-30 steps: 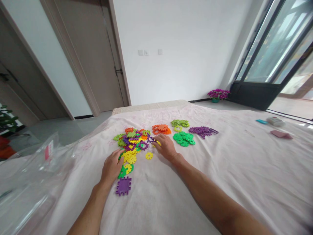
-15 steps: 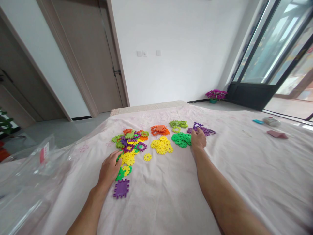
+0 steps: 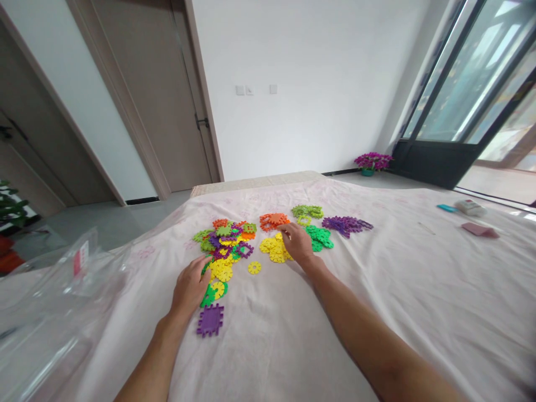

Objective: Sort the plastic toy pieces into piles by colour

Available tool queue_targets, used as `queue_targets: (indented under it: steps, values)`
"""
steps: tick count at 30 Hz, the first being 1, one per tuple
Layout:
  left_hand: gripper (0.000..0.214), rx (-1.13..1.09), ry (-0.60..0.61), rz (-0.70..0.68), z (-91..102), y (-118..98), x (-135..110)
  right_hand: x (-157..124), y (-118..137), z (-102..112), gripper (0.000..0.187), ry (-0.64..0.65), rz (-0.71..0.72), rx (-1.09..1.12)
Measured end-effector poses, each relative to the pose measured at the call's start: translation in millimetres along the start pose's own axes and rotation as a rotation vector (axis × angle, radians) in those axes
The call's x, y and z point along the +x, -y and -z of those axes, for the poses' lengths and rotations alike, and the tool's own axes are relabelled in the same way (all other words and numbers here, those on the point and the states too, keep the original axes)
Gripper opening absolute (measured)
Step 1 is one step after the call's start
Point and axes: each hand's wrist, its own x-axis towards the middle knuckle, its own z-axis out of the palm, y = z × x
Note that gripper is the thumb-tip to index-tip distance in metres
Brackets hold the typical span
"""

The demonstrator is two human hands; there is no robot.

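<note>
My left hand (image 3: 191,283) lies at the left side of a mixed pile of plastic building pieces (image 3: 226,241), its fingers loosely stretched out against the yellow and green notched discs (image 3: 220,270). Just below sits a square purple piece (image 3: 210,320). My right hand (image 3: 298,243) is above the sorted heaps, fingers loosely apart with no piece visible in them. It partly covers a yellow disc heap (image 3: 274,248) and a green disc heap (image 3: 321,238). Beyond it are orange pieces (image 3: 273,220) and light green pieces (image 3: 308,211). Purple pieces (image 3: 348,224) lie to its right.
A single yellow disc (image 3: 254,268) lies between the piles on the pale cloth (image 3: 288,335). Clear plastic bags (image 3: 54,301) are at the left. A blue item (image 3: 446,208), a white packet (image 3: 470,207) and a pink cloth piece (image 3: 479,230) lie at the far right.
My right hand has moved left from the purple heap to above the yellow and green heaps. A purple piece it was touching now lies in the purple heap. My left hand stays put.
</note>
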Motion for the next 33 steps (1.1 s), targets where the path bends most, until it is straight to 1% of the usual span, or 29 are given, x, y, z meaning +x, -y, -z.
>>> queue_targets:
  steps: [2,4,6,8,11,13,16,21,24,28,30,33]
  values:
    - [0.040,-0.005,-0.004,0.001,-0.5,0.4,0.0,-7.5,25.6,-7.0,0.028,0.183,0.177,0.000]
    - [0.039,-0.008,-0.010,0.004,-0.8,0.9,-0.1,-16.2,46.6,-13.5,0.034,0.325,0.315,-0.006]
    - [0.039,-0.008,-0.014,0.007,-1.1,1.2,0.0,-24.3,61.3,-18.9,0.044,0.408,0.379,-0.030]
    - [0.039,-0.009,-0.014,0.011,-1.3,1.3,0.0,-29.7,69.4,-22.2,0.051,0.468,0.406,-0.051]
    - [0.039,-0.010,-0.016,0.019,-1.3,1.1,0.0,-31.5,73.1,-22.3,0.051,0.529,0.441,-0.041]
    - [0.039,-0.006,-0.016,0.020,-1.3,0.9,-0.1,-30.0,73.1,-20.4,0.046,0.529,0.464,-0.012]
    - [0.039,-0.002,-0.010,0.016,-0.9,0.4,-0.2,-28.2,72.9,-18.9,0.035,0.489,0.494,0.039]
    - [0.039,-0.014,-0.007,0.021,0.2,-0.9,-0.7,-30.1,74.0,-22.4,0.023,0.434,0.528,0.061]
    - [0.039,-0.019,-0.014,0.017,-0.3,0.1,-0.6,-31.7,75.4,-23.8,0.022,0.423,0.552,0.080]
    - [0.039,-0.013,-0.008,0.018,-1.4,1.6,-0.1,-31.0,75.7,-23.8,0.025,0.407,0.582,0.086]
    - [0.039,-0.011,-0.004,0.016,-1.1,1.3,0.0,-28.7,73.3,-23.6,0.027,0.362,0.568,0.075]
    - [0.039,-0.011,-0.002,0.018,0.3,0.1,-0.1,-22.4,63.6,-21.9,0.027,0.234,0.489,0.041]
